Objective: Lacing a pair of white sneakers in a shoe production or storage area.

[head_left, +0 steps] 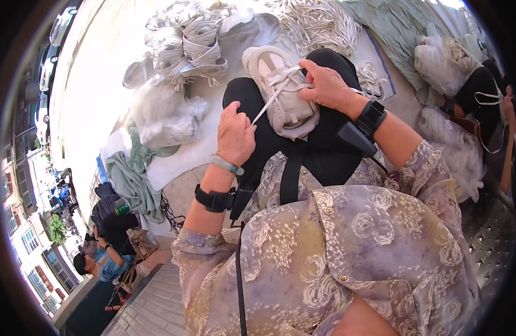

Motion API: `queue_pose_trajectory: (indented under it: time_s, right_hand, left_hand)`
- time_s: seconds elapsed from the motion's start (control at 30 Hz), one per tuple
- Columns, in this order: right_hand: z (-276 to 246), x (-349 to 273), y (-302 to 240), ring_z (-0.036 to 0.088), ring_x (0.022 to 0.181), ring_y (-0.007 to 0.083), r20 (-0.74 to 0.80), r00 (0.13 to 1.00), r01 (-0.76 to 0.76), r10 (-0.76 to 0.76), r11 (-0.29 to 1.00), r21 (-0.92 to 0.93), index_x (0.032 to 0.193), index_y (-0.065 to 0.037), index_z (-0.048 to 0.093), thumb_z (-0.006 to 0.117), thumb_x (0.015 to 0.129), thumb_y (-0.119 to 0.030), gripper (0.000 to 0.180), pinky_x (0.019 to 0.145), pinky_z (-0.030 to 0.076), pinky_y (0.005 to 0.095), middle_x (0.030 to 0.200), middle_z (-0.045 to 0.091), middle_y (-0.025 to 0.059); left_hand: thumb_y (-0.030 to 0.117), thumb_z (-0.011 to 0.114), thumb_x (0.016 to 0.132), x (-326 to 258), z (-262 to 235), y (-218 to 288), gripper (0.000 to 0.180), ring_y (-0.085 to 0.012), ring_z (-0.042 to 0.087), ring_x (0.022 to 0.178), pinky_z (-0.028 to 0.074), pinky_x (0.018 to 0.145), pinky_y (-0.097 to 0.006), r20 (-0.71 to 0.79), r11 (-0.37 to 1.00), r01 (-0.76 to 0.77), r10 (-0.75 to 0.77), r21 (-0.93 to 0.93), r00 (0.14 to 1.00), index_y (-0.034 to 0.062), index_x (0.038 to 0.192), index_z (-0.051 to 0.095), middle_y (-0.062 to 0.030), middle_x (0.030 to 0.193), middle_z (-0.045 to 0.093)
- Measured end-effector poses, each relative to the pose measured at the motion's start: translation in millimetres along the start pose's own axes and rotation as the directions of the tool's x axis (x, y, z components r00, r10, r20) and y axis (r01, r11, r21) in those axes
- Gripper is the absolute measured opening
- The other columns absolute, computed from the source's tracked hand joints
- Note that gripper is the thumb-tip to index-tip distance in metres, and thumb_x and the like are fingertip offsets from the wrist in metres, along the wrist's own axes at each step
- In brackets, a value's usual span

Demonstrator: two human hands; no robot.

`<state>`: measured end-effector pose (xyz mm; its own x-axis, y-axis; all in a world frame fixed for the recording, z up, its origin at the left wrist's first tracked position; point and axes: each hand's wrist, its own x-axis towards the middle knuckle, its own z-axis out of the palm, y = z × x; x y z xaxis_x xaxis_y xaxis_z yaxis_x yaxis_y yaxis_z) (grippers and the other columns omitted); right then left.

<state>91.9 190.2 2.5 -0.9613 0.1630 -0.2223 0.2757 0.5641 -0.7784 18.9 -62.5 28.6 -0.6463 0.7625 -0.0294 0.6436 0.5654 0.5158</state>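
A pale beige and white sneaker [294, 116] rests between my knees, its toe pointing away from me and its heel opening nearest my body. My left hand [234, 134] is closed on one end of the white shoelace [267, 107], which runs taut from the shoe toward the lower left. On the other side, my right hand [332, 87] pinches the lace beside the upper eyelets. A loose crossing of lace lies over the tongue between both hands. What exactly sits under the right fingertips is partly hidden.
Stacked pale shoe uppers [199, 42] lie ahead, left of a heap of white laces [319, 25]. Clear plastic bags [165, 115] sit at left, another bundle [445, 64] at right. Green cloth [136, 182] lies left. One person [109, 260] sits lower left, another [482, 95] at right.
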Motion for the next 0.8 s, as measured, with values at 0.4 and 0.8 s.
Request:
queue_pose_trajectory:
  time_s: [0.4,0.8]
  right_hand:
    - [9.4,20.4,-1.4,0.058,0.085,0.0234,-0.052,0.998,-0.027,0.032,0.995,0.094,0.129,-0.001,0.037,0.07,0.07,-0.034,0.075,0.077,0.044,0.0319,0.094,0.059,0.012]
    - [17.5,2.0,-29.8,0.047,0.103,0.0251,-0.105,0.82,0.524,-0.563,0.812,-0.259,0.082,-0.008,0.061,0.063,0.069,-0.026,0.022,0.084,0.039,0.0366,0.096,0.054,0.006]
  left_hand:
    - [0.021,0.055,0.079,-268.1,-53.4,-161.0,0.034,-0.0268,0.051,0.115,0.043,0.091,-0.039,0.311,0.299,0.412,-0.949,0.861,0.039,0.0118,0.112,0.061,-0.01,0.12,0.056]
    - [0.006,0.057,0.074,7.7,-1.1,-20.7,0.01,-0.0303,0.057,0.08,0.044,0.072,-0.038,-0.257,0.996,-0.083,0.072,-0.031,0.964,0.0044,0.084,0.058,-0.0105,0.085,0.06]
